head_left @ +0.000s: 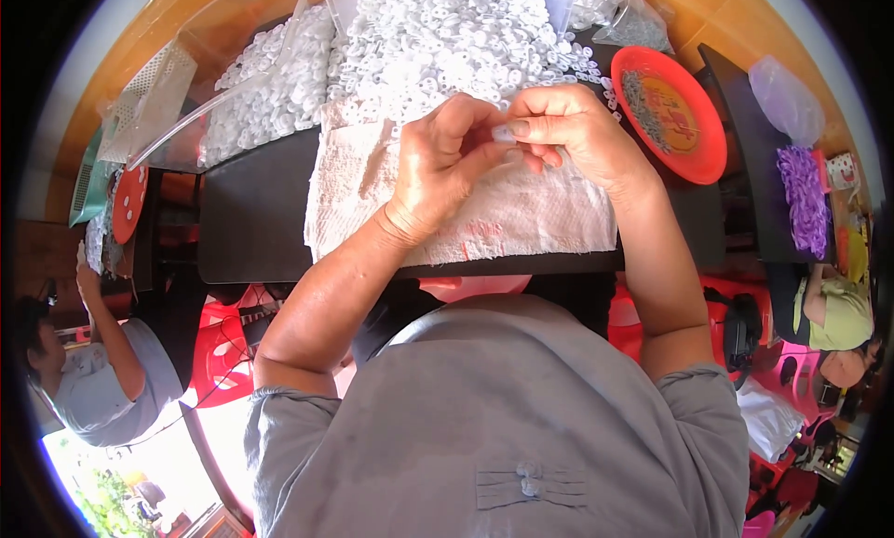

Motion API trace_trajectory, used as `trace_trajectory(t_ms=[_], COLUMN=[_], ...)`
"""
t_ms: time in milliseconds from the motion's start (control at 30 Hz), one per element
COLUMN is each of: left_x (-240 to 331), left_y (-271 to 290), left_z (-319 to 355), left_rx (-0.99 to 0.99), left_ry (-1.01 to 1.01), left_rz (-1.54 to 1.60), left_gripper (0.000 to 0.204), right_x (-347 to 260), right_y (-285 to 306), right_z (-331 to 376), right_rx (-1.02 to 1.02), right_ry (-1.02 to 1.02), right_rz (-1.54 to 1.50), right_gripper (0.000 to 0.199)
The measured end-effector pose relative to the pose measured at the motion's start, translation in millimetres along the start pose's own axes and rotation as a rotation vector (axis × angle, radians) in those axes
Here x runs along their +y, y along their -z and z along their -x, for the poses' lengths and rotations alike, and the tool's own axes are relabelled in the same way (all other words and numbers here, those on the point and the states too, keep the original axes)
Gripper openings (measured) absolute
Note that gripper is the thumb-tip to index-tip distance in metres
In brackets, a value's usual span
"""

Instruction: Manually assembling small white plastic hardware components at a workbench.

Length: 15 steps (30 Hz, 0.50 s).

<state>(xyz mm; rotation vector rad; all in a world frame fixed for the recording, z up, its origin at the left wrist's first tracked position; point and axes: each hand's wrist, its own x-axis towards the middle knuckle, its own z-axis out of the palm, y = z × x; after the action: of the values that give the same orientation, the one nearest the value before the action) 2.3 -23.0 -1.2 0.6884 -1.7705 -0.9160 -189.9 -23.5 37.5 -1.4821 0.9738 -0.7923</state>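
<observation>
Head view: my left hand (436,166) and right hand (587,138) meet above a pale cloth (549,223) on the black counter (256,208), fingertips pinched around 1 whitish piece (502,133), too small to identify; beyond lies a heap of white plastic pieces (447,40), with a red tray (706,168) of small grey parts (642,110) to my right.

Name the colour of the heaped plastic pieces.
The plastic pieces are white, as the head view shows.
</observation>
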Motion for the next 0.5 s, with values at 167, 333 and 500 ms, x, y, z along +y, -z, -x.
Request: trace_trajectory(t_ms=[167, 333, 500], left_x=[2.1, 10.0, 43.0], left_y=[2.8, 4.2, 28.3], left_z=[-1.1, -1.9, -9.2], left_rx=[-0.001, 0.048, 0.414], left_ry=[-0.050, 0.068, 0.001], left_rz=[-0.132, 0.025, -0.016], left_gripper=[0.023, 0.021, 0.019], right_x=[0.8, 2.7, 9.7], right_y=[-1.3, -7.2, 10.0], right_z=[-1.8, -1.6, -6.1], right_rx=[-0.005, 0.078, 0.246], right_ry=[0.004, 0.015, 0.038], right_rz=[-0.022, -0.087, -0.244], right_gripper=[0.023, 0.025, 0.025])
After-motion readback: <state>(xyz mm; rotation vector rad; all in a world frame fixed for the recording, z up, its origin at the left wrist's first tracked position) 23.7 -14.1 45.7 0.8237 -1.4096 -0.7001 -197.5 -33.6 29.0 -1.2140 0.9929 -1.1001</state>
